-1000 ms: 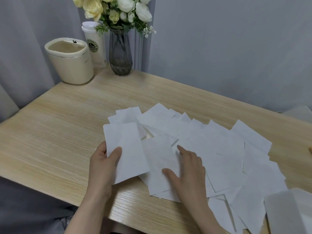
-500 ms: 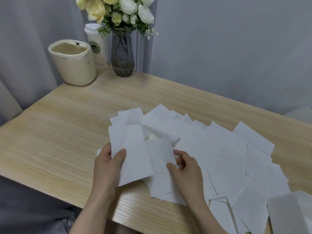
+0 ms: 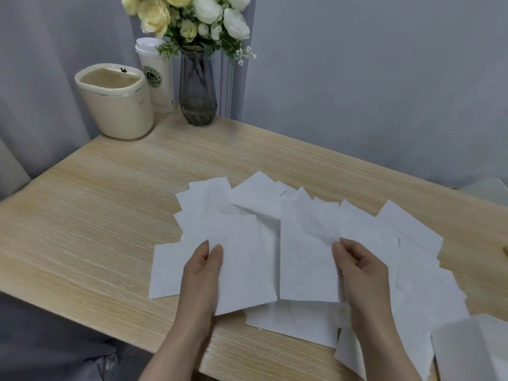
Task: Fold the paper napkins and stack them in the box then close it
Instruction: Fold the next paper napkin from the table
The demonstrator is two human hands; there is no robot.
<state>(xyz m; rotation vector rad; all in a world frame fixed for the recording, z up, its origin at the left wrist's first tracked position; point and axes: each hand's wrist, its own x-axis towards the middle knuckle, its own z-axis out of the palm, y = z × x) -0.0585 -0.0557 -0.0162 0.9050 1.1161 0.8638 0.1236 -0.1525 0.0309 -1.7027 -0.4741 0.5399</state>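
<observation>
Several white paper napkins (image 3: 365,229) lie spread and overlapping across the wooden table (image 3: 96,215). My left hand (image 3: 202,273) pinches the lower left edge of a folded napkin (image 3: 242,259), thumb on top. My right hand (image 3: 360,273) pinches the right edge of another napkin (image 3: 308,259) and lifts it above the pile, right beside the first. A pale box (image 3: 472,350) pokes in at the bottom right corner, only partly seen.
At the table's far left corner stand a cream lidded bin (image 3: 115,103), a white paper cup (image 3: 159,78) and a dark glass vase (image 3: 197,89) with flowers. Grey curtains hang behind. The table's near edge runs under my forearms.
My right hand has picked a napkin off the pile and raised it beside the one in my left hand. My left hand has shifted slightly right, still holding its napkin.
</observation>
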